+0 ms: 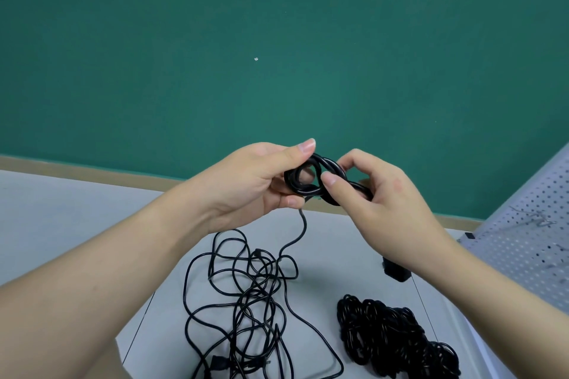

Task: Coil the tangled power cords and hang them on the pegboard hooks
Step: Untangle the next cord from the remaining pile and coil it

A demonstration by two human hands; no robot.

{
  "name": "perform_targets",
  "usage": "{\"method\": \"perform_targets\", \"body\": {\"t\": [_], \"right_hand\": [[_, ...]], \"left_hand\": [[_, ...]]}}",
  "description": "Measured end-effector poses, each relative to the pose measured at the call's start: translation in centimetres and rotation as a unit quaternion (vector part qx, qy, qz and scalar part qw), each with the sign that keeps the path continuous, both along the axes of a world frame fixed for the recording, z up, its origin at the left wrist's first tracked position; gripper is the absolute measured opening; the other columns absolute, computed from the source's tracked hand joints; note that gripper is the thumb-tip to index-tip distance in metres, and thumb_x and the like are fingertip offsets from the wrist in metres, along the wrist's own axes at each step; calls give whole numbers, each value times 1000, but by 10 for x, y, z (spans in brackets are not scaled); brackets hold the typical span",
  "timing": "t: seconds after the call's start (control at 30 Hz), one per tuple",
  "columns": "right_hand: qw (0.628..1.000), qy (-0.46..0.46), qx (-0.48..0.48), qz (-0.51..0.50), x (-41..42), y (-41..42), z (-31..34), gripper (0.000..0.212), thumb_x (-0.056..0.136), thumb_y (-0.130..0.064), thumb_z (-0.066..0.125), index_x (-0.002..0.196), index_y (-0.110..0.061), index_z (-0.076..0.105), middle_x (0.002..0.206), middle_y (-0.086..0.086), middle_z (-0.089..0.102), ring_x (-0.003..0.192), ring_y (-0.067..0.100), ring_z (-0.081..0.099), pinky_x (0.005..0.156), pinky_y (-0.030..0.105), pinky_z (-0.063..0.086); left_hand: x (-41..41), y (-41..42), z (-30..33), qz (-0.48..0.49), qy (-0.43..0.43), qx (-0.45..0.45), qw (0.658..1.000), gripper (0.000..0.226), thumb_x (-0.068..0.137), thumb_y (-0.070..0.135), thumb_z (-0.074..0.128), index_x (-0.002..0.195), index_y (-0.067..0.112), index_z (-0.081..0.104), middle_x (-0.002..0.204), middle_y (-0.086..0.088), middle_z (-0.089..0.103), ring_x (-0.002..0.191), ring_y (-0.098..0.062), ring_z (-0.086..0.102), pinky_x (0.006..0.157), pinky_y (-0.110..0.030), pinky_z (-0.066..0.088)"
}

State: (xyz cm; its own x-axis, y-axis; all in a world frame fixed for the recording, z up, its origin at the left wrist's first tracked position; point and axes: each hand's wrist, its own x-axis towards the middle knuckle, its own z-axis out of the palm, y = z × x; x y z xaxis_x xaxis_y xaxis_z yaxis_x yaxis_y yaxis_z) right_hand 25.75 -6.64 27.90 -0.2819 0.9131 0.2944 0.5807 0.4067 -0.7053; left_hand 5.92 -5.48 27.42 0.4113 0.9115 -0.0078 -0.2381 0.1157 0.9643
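A loose tangle of thin black power cords (246, 301) and a denser heap of bundled black cable (391, 335) lie on the pale grey tabletop (61, 209), with a white perforated metal pegboard (523, 240) leaning at the right edge. Behind the table stands a plain green wall (277, 40). Held above the tangle, a small figure-eight coil of black cord (320, 181) is pinched by both hands: the left hand (252, 184) curls thumb and fingers round one loop, the right hand (388, 194) grips the other, and a strand hangs down into the tangle.

tangled cords (246, 311) cut off btm edge | pegboard (529, 234) cut off rt
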Motion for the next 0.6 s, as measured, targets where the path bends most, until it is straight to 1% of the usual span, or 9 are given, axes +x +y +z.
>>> {"method": "perform_targets", "body": {"t": [0.07,0.17,0.2,0.23,0.33,0.4,0.47,0.53,0.6], "right_hand": [[1000,2,0,7,1,0,1,24,98,-41,62,86,-20,59,52,3,34,48,14,26,45,23,22],[1000,-10,2,16,1,0,3,25,99,-43,59,85,-22,61,56,17,40,49,15,27,46,25,22],[1000,-15,5,15,1,1,3,25,100,-42,59,84,-22,61,58,18,43,49,15,28,47,26,23],[1000,-20,11,11,1,2,4,26,100,-41,58,84,-22,61,57,17,44,49,14,28,47,26,23],[999,-28,25,-10,3,7,6,27,101,-41,57,83,-21,60,50,4,40,48,13,28,46,27,23],[999,-33,27,-11,3,8,7,27,101,-42,57,83,-23,59,52,9,43,48,14,28,46,27,23],[999,-35,27,-2,2,8,7,25,101,-42,57,84,-24,59,58,19,47,49,15,28,47,29,23],[999,-35,23,9,1,6,7,23,101,-41,56,86,-24,59,61,22,47,50,17,28,48,29,24],[999,-36,21,18,1,7,5,20,102,-38,57,88,-24,60,63,22,48,51,17,29,49,28,24]], "left_hand": [[1,0,0,6,-1,-1,1000,38,95,37,60,95,-1,63,76,-6,48,66,-16,45,52,-21,40],[1,0,1,12,20,20,1000,39,96,40,58,94,2,66,75,-3,48,63,-14,41,55,-23,41],[0,0,1,14,29,26,999,41,97,42,56,95,2,65,76,-3,49,62,-14,39,57,-24,43],[-1,1,0,12,32,27,999,41,98,43,55,95,3,64,77,-2,52,63,-15,39,59,-24,45],[-7,3,-2,-18,27,34,999,33,101,40,58,94,7,63,78,2,57,69,-16,45,66,-27,48],[-11,4,-5,-25,28,46,998,29,98,36,55,97,8,64,87,0,58,74,-16,47,69,-29,46],[-13,5,-7,-18,33,56,998,27,96,36,56,94,10,63,97,-9,53,77,-16,47,70,-28,44],[-13,5,-8,-11,33,60,998,25,95,37,58,91,12,62,97,-12,48,76,-15,47,70,-27,42],[-10,5,-10,2,16,50,999,23,93,35,61,91,12,61,89,-8,48,72,-13,47,68,-26,39]]}}
